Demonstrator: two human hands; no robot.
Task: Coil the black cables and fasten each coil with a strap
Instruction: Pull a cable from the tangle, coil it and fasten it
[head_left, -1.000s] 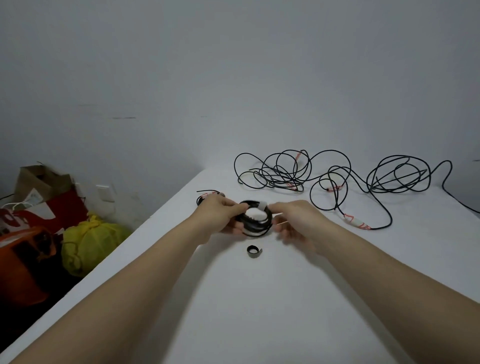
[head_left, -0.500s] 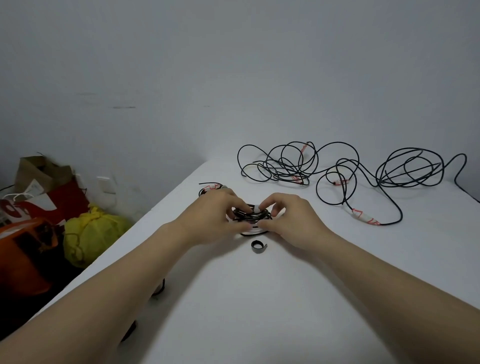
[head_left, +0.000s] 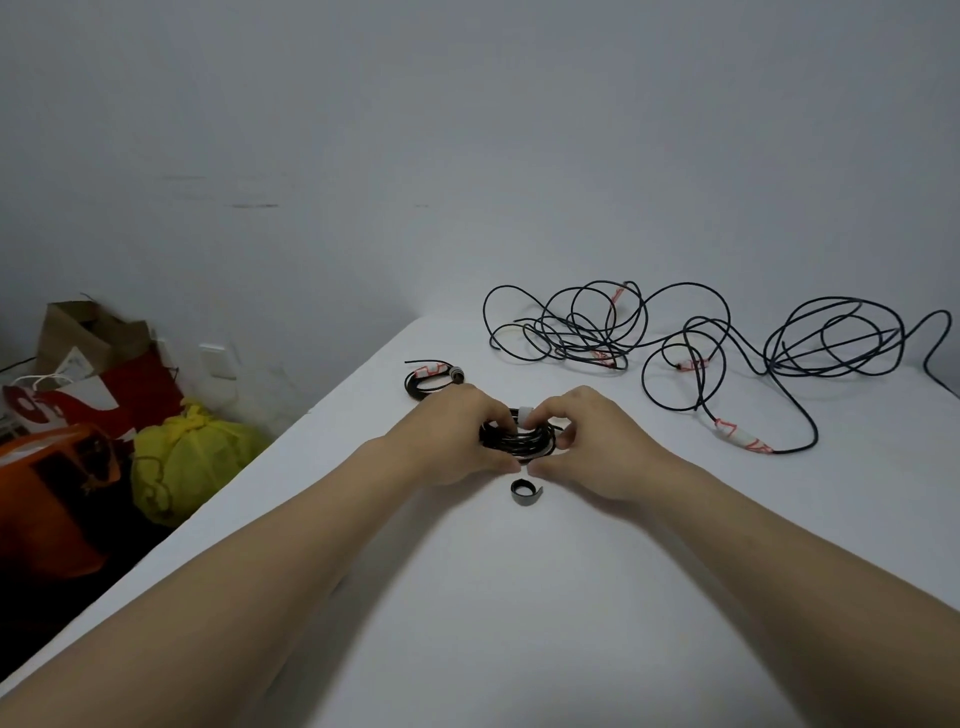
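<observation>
Far left, off the surface: yellow bag. Finished small coil lies on the white surface, just beyond the left hand. Left fingers curled round the left side of the black coil, mid-frame; can't tell if it touches the surface. Right hand grips its right side, fingers curled, tips pinching the white band on top. Rolled strap lies just below both hands, untouched. Loose cables tangled upper right.
</observation>
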